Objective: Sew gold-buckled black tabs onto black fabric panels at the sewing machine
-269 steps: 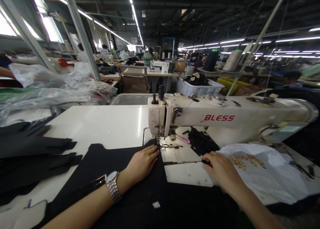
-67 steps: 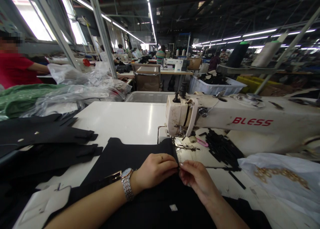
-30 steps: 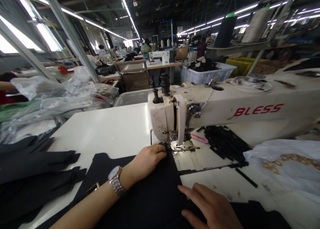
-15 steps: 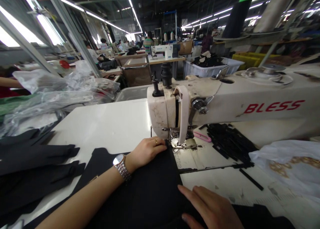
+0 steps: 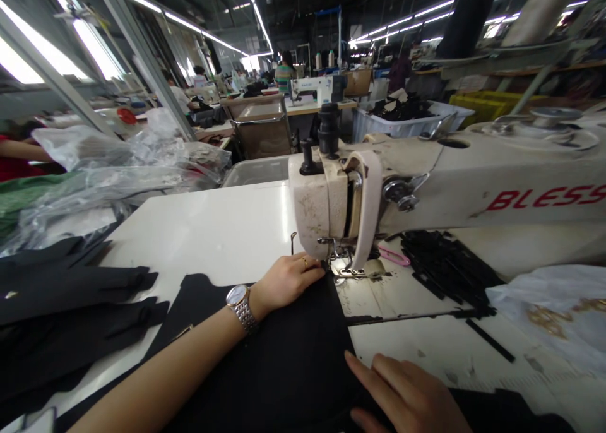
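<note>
Resting palm down on the black cloth [image 5: 293, 357], the left hand [image 5: 286, 281] reaches up to the cloth's far right corner, its fingertips just beside the needle area of the sewing machine [image 5: 312, 199]. Its fingers lie close together, slightly bent; whether they pinch the cloth or only press on it, I cannot tell. The cloth lies under this hand and spreads out on both sides of the left forearm, towards the bottom edge of the view.

The right hand [image 5: 409, 392] is nearer the person, at the cloth's right edge. Its forefinger is stretched out with the tip touching that edge, and the thumb stands apart from it, so the hand is loosely spread and does not grip anything that can be seen. The main part of the cloth lies to the left of this hand, and more black fabric shows on its right.

A watch [image 5: 238, 296] is on the left wrist and a ring [image 5: 305, 263] on a left finger. Right of the needle, a pink pin [image 5: 394, 255] lies beside a heap of black strips [image 5: 445, 266]. One loose strip [image 5: 490, 340] lies on the white table [image 5: 203, 231] between the right hand and a white bag [image 5: 516, 294] with gold-coloured rings [image 5: 544, 319].
</note>
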A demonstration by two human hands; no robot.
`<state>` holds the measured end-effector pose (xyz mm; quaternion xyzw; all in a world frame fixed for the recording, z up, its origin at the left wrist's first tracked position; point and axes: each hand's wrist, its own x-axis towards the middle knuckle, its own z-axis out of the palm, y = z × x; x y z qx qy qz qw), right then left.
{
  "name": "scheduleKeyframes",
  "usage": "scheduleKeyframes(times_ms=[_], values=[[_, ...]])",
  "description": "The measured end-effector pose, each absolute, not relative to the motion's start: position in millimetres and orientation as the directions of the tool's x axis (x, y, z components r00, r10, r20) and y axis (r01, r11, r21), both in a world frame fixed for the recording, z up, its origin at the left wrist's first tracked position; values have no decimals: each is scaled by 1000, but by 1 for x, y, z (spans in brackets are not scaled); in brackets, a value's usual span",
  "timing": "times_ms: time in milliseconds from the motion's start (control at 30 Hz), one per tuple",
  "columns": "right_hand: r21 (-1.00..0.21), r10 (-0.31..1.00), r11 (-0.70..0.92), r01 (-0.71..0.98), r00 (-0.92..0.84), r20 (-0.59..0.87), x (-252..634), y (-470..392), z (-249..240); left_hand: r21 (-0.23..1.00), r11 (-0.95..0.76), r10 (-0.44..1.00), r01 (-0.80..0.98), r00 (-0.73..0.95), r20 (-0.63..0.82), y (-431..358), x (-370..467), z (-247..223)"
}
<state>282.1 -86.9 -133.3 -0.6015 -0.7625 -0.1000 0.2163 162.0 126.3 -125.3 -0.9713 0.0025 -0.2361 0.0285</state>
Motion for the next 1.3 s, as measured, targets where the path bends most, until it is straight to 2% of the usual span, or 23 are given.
scheduleKeyframes(times_ms=[467, 700, 1000, 1300], values=[[-175, 892, 224, 959, -130, 432, 279, -87, -132, -101, -993, -99, -55, 851, 515, 130, 163, -123], [-221, 923, 209, 953, -117, 367, 278, -87, -137, -100, -994, -98, -54, 847, 522, 132, 163, -124], [-276, 921, 209, 938, -93, 379, 274, -82, -134, -146, -989, -108, -32, 825, 554, 133, 164, -125], [-292, 924, 207, 934, -88, 373, 276, -84, -133, -137, -990, -95, -17, 807, 583, 132, 165, -122]])
